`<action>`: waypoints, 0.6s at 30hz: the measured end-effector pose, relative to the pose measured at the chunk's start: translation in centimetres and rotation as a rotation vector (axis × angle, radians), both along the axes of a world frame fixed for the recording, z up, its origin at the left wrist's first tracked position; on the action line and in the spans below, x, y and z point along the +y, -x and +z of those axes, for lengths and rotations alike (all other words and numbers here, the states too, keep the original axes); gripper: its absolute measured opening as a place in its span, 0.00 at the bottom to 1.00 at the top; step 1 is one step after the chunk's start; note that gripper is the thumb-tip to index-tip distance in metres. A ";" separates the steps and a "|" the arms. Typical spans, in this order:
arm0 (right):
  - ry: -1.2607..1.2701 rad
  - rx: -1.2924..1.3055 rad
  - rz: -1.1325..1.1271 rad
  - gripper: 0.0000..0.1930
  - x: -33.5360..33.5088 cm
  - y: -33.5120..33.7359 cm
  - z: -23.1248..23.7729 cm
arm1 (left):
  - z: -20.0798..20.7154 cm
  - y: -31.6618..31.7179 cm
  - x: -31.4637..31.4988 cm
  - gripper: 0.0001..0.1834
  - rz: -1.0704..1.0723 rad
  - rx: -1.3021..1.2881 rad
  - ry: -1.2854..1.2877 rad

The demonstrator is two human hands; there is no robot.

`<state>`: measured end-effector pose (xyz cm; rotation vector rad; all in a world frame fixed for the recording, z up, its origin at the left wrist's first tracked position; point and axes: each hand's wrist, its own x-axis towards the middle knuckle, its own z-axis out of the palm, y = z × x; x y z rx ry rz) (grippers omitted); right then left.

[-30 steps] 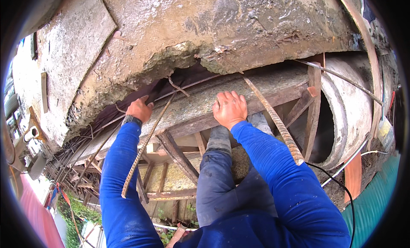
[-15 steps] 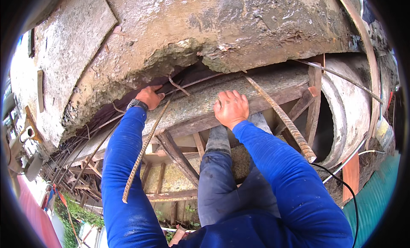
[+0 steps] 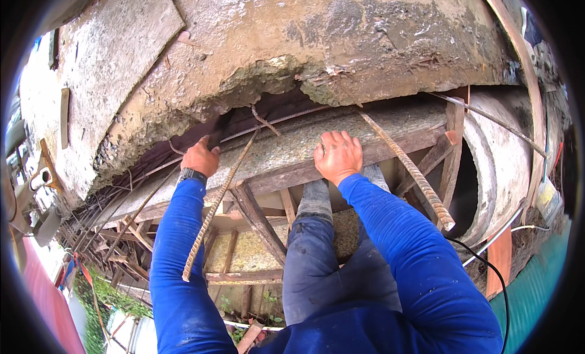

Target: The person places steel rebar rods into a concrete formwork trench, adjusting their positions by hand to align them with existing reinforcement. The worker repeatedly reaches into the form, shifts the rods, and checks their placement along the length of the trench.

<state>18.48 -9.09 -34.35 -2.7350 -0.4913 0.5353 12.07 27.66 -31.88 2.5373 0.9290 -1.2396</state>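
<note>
My left hand, with a dark watch at its wrist, is just below the broken edge of the concrete slab. Its index finger and thumb are apart, and I see nothing held. A dark blurred shape lies beyond the fingertips in the gap; its kind is unclear. My right hand rests palm down on the gritty wooden board, fingers stretched forward. Between my hands a ribbed rebar slants down toward me. Another rebar sticks out right of my right hand.
Wooden braces stand under the board, around my legs. A round concrete pipe opens at the right. Tangled rods lie at the left, and a black cable curves at the lower right.
My left hand has drawn back slightly from the gap, toward me and left. A dark blurred shape now shows beyond its fingers. My right hand stays on the board; the view has shifted slightly.
</note>
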 end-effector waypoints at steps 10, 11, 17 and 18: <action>0.028 0.020 0.002 0.10 0.0 -0.1 0.3 | -0.6 -3.0 0.1 0.33 -0.116 -0.108 0.370; 0.022 0.000 0.007 0.10 0.0 -0.1 0.2 | -1.3 -3.9 -0.5 0.34 -0.167 -0.089 0.383; 0.010 -0.024 0.023 0.09 0.0 0.0 -0.1 | -5.1 -7.1 -2.4 0.34 -0.247 0.019 0.444; 0.021 -0.020 0.024 0.09 0.0 0.0 -0.1 | -5.5 -7.5 -2.4 0.34 -0.257 0.039 0.443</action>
